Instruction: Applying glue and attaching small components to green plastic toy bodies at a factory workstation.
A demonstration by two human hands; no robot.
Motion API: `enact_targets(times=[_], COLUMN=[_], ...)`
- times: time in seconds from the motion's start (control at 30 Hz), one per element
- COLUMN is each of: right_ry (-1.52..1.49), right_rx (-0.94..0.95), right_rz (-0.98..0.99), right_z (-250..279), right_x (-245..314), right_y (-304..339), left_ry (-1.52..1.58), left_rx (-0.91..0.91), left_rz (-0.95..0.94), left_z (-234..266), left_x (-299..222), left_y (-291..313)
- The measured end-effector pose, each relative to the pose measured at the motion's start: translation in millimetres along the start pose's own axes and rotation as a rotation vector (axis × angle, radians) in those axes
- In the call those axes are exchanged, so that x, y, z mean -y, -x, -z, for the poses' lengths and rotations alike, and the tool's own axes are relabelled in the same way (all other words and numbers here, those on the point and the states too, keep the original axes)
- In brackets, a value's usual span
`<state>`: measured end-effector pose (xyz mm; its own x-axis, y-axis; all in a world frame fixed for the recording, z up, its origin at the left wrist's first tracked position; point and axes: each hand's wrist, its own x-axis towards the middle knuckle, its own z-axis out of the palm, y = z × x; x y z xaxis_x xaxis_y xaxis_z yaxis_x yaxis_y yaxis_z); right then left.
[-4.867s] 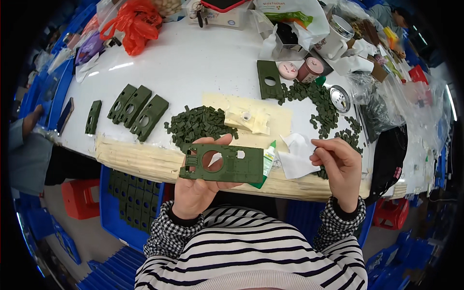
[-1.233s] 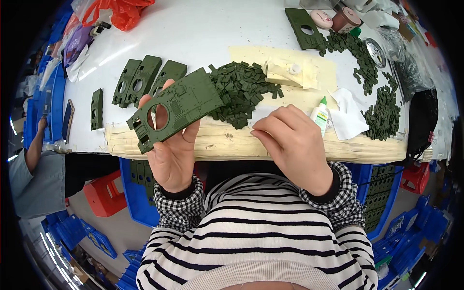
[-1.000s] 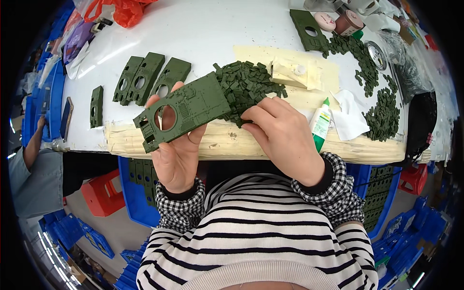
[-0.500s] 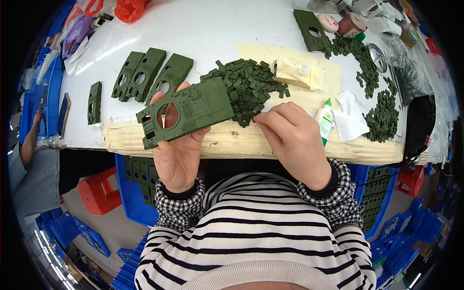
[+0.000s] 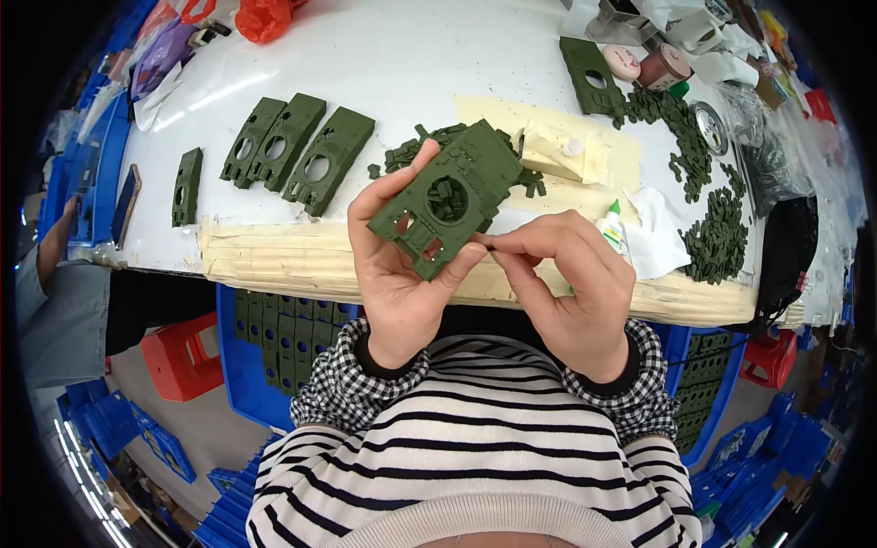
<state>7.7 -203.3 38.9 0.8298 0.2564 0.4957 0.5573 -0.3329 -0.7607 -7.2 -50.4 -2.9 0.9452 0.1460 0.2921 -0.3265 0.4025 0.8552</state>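
My left hand (image 5: 397,297) grips a dark green plastic model tank hull (image 5: 480,169), tilted above the table's front edge. The hull has one large round opening and two smaller square ones near its lower end. Close to its near right side, my right hand (image 5: 580,288) pinches a tiny dark green part (image 5: 491,247) between thumb and fingertips. Behind the hull lies a heap of small green rectangular parts (image 5: 406,153), mostly hidden and partly seen through the round opening. A white glue bottle with a green tip (image 5: 611,234) stands just beyond my right hand.
Several more green hulls (image 5: 333,151) lie at the left. A tape-covered block (image 5: 557,153) sits beyond my hands, with a crumpled white tissue (image 5: 660,237) and further part heaps (image 5: 717,237) rightward. Blue bins (image 5: 242,374) flank my lap. Another person's arm (image 5: 57,237) shows far left.
The hull has moved right and turned to a steeper slant. My right hand has left the heap and come to the hull's near edge with a tiny part in its pinch.
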Motion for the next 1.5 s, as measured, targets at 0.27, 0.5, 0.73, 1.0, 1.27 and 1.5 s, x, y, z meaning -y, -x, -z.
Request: enact_targets(times=[0.27,0.5,0.73,1.0,1.27,1.5], right_ry=[0.215,0.234,0.137,0.035,0.082,0.014], right_rx=[0.001,-0.025,-0.052,0.004,0.005,-0.042], right_rz=[0.310,0.390,0.243,0.032,-0.092,-0.101], right_z=[1,-4,-2,13,30,32], right_x=[-12,-19,-15,-10,-9,-8], right_y=[-1,0,4,11,15,13], left_ry=[-0.014,-0.004,-0.215,-0.324,-0.353,-0.380], left_rx=[-0.083,-0.158,-0.108,-0.109,-0.099,-0.110], left_rz=[0.041,0.083,-0.040,-0.096,-0.136,-0.150], left_z=[-7,-10,2,6,6,5], left_x=[-3,-1,6,6,7,7], left_y=[-2,-6,-19,-22,-24,-23])
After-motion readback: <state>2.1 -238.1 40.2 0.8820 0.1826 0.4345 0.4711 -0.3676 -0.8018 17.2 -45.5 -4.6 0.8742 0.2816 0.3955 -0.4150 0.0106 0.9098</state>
